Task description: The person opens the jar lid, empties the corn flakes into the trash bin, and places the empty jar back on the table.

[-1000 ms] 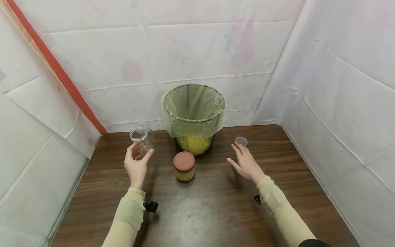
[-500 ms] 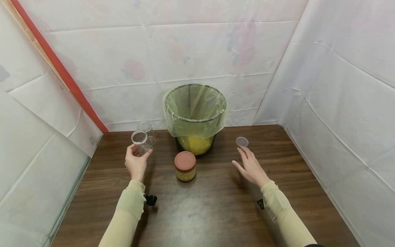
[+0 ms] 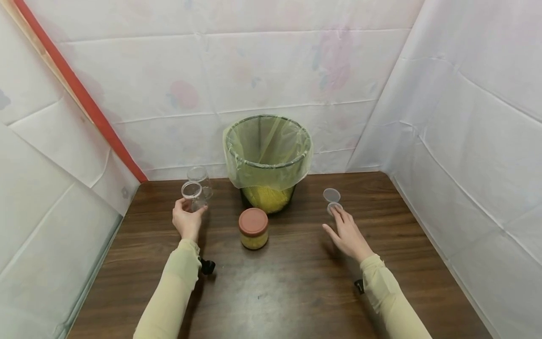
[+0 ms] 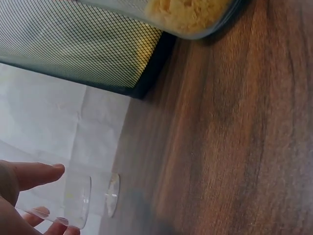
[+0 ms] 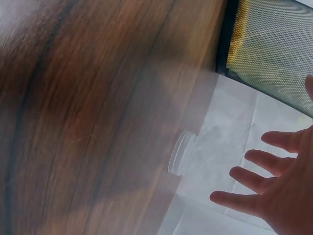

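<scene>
My left hand [image 3: 187,223] grips a clear jar [image 3: 192,192] round its sides, its open mouth up. In the left wrist view, the jar's base shows beyond the thumb, over the table. Right behind it stands a second clear jar [image 3: 205,181]. My right hand [image 3: 348,234] has its fingers spread and holds nothing. Its fingertips overlap a small clear round lid [image 3: 331,206] in the head view, with another clear lid [image 3: 331,195] just behind. From the right wrist, the fingers hang apart from the clear lids [image 5: 182,152] lying on the table.
Between the hands stands a jar with a reddish-brown lid [image 3: 253,222], holding yellowish contents. Behind it is a black mesh bin [image 3: 245,197] with a yellow-green liner bag [image 3: 241,174]. White sheets [image 3: 178,70] with faint prints wall in the wooden table [image 3: 275,292].
My right hand has shifted right and slightly toward me, and the nearer lid shows more. My left hand has lowered the jar slightly, still gripping it.
</scene>
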Demonstrator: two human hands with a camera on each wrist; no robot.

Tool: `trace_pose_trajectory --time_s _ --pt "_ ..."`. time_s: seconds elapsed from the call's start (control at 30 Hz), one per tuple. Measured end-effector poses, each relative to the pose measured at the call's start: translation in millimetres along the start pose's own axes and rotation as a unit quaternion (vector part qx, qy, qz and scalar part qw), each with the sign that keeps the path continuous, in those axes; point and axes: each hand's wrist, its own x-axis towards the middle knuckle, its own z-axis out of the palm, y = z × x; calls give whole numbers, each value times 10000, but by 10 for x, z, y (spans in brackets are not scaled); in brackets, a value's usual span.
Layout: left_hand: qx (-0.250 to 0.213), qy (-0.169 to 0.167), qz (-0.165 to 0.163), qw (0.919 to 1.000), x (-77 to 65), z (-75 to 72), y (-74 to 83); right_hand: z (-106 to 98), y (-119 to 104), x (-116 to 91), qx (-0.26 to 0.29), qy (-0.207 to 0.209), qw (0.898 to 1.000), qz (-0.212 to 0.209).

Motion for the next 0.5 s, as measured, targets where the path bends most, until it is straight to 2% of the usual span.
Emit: trace_pose_trajectory --time_s 0.5 --pt "156 -232 -485 9984 132 76 -78 -57 72 -48 -119 -36 9997 219"
